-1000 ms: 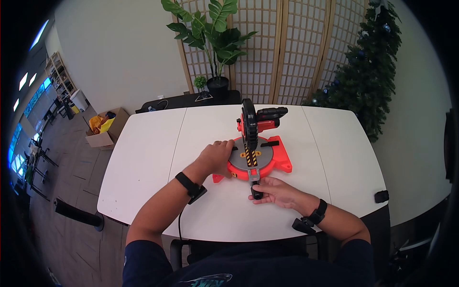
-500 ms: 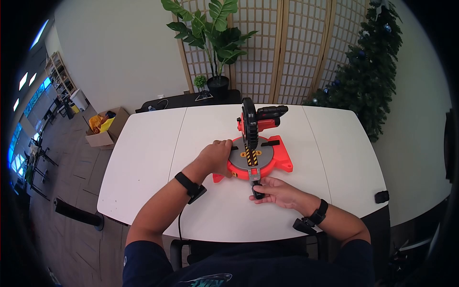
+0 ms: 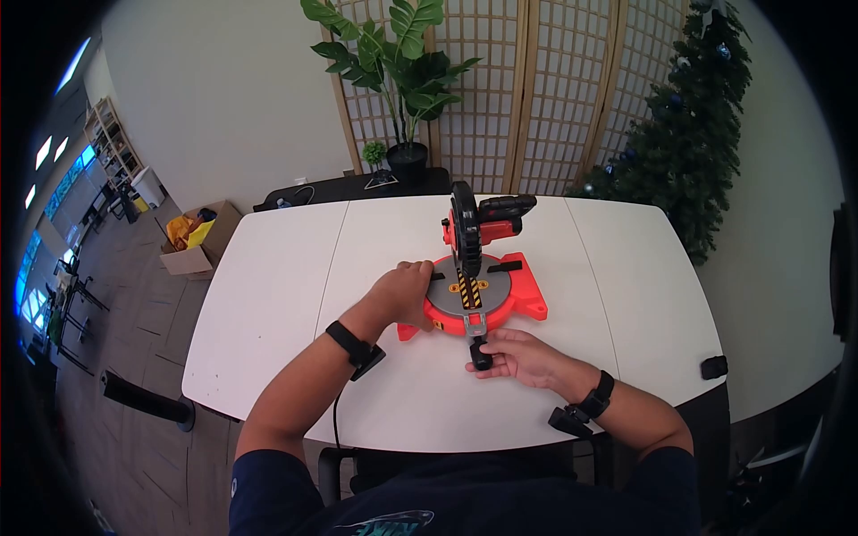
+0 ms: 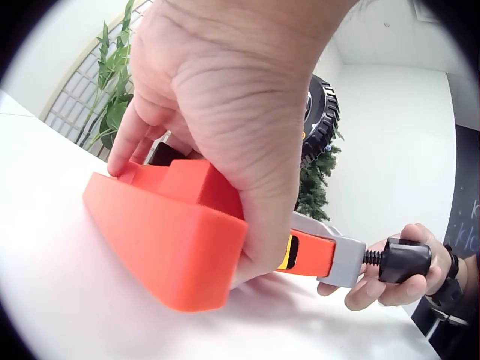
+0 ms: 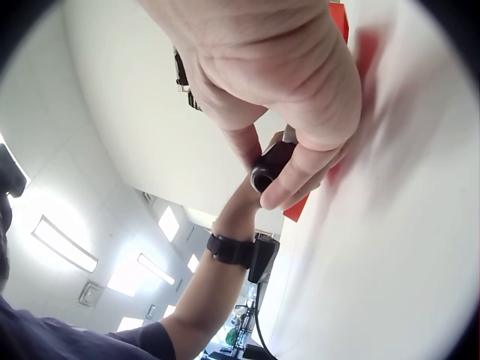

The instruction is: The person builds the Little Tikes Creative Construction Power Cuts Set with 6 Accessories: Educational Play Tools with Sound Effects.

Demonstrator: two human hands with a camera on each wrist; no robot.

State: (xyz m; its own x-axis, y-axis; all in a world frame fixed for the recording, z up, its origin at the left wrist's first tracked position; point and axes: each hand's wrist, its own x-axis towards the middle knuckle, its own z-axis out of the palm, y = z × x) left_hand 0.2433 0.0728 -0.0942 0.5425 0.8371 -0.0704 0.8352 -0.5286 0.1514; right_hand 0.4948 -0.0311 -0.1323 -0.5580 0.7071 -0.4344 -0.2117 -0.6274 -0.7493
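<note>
A toy miter saw with an orange base (image 3: 529,290), a grey round plate (image 3: 498,288) and a black toothed blade (image 3: 466,228) stands on the white table. The left hand (image 3: 404,293) grips the left side of the base; in the left wrist view its fingers curl over the orange edge (image 4: 169,232). At the front, the right hand (image 3: 525,359) pinches the black knob (image 3: 482,355) between thumb and fingers. The left wrist view shows the knob (image 4: 406,260) on a black threaded screw, outside a grey bracket (image 4: 343,262). Part of the base's left side is hidden by the left hand.
A small black object (image 3: 713,367) lies at the right table edge. Behind the table (image 3: 268,295) are a potted plant (image 3: 408,161), a lattice screen and a decorated tree (image 3: 679,134). A cardboard box (image 3: 188,260) stands on the floor at left.
The right thumb and fingers have shifted slightly around the black knob. The saw's upper part has moved very slightly left; the left hand stays at the base.
</note>
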